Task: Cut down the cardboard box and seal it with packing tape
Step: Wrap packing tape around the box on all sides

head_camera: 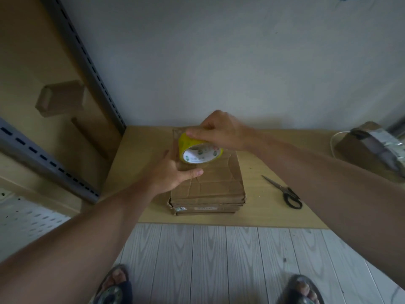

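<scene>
Two hands: both work at the cardboard box (210,187), which lies low at the centre of the table (274,216).
Right hand (219,132): grips the yellow tape roll (198,153) from above, at 12 o'clock on the box top.
Left hand (173,172): spread flat, thumb pressing the box top, at 7 o'clock of the roll.
Scissors (282,191): on the table at 3 o'clock of the box, apart.
Step judged: drawing tape along the top seam.
Good practice: keep the roll low and the strip taut, pull toward 6 o'clock, and smooth behind it with the left thumb.
Obscured: no tape strip is discernible; its free end, the seam beneath the hands and the left fingertips cannot be made out.
</scene>
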Tool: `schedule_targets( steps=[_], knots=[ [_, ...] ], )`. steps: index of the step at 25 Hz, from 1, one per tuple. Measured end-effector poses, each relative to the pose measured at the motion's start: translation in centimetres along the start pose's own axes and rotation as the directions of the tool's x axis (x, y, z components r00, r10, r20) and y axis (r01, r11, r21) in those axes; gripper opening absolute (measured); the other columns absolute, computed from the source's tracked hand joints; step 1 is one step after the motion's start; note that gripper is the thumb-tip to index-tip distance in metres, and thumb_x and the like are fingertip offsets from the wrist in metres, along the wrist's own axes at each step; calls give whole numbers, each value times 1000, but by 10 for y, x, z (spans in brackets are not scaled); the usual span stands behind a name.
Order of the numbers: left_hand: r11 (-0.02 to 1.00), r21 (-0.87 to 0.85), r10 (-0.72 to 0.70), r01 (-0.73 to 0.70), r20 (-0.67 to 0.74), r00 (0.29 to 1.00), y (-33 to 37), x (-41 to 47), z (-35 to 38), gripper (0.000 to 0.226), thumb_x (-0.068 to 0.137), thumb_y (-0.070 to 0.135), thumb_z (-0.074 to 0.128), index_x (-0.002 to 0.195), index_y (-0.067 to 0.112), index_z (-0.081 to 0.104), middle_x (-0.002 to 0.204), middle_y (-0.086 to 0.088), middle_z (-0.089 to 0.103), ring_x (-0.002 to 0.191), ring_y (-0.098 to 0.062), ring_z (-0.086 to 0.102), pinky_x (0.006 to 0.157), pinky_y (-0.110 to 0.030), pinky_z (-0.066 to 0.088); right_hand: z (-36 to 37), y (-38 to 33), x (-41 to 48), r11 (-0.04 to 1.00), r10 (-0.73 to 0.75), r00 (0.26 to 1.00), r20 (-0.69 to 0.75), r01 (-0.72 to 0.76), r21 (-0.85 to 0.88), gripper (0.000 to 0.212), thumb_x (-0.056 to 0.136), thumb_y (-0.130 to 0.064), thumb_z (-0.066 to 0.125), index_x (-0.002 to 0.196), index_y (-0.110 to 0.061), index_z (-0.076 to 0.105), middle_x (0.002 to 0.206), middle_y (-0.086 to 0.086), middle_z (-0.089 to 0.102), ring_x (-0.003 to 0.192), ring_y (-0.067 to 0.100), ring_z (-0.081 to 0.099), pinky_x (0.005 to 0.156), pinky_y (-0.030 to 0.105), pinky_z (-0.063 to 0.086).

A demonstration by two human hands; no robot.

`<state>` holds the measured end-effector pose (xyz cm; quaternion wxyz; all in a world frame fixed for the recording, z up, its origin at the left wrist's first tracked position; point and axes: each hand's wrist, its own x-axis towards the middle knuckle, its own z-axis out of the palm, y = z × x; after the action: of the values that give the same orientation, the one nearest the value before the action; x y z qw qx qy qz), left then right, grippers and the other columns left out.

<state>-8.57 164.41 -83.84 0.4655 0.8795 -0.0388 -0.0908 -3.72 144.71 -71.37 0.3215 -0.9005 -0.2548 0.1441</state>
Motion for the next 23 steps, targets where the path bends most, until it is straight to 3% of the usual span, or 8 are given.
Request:
schedule_targets(
  steps=[2,5,9,11,16,23],
  knots=[
    [1000,1,11,-11,-1,1000,2,-4,1,106,54,82,80,144,53,32,146,11,51,134,-12,49,113,-45,41,-13,4,-2,991,9,999,-38,-14,-132,59,88,-61,58,51,-17,45,48,-3,42,42,8,39,46,25,33],
    [999,5,-41,41,1,999,7,-7,0,121,46,86,76,148,52,21,154,5,39,139,-14,41,116,-41,35,-28,21,-16,971,58,997,-53,-69,-228,59,88,-61,54,51,-15,48,52,1,47,46,13,45,51,28,37],
    [998,-17,-56,57,20,998,7,-7,0,119,47,83,78,147,56,19,155,6,38,139,-15,41,117,-45,35,-28,29,-20,960,14,998,-58,-29,-279,50,91,-50,54,51,-20,53,55,1,53,52,15,52,51,27,36],
    [998,-18,-65,65,25,998,6,-6,0,119,47,84,77,147,57,18,156,6,37,141,-14,39,118,-44,34,-42,36,-23,920,1,994,-108,-43,-390,49,91,-47,52,53,-17,54,55,2,56,54,19,56,51,27,37],
    [996,-52,-66,68,50,997,5,-6,1,115,50,82,81,143,63,16,155,4,39,141,-16,42,117,-47,35,-58,75,-53,864,117,983,-145,-172,-473,57,94,-54,54,52,-15,55,48,2,51,46,16,49,48,25,34],
    [997,-25,-70,71,54,996,11,-10,0,117,54,77,81,148,57,15,158,4,36,140,-17,40,118,-46,34,-34,101,-61,831,96,976,-195,-187,-525,56,92,-59,52,50,-23,46,50,-1,47,52,20,51,50,25,30]
  ],
)
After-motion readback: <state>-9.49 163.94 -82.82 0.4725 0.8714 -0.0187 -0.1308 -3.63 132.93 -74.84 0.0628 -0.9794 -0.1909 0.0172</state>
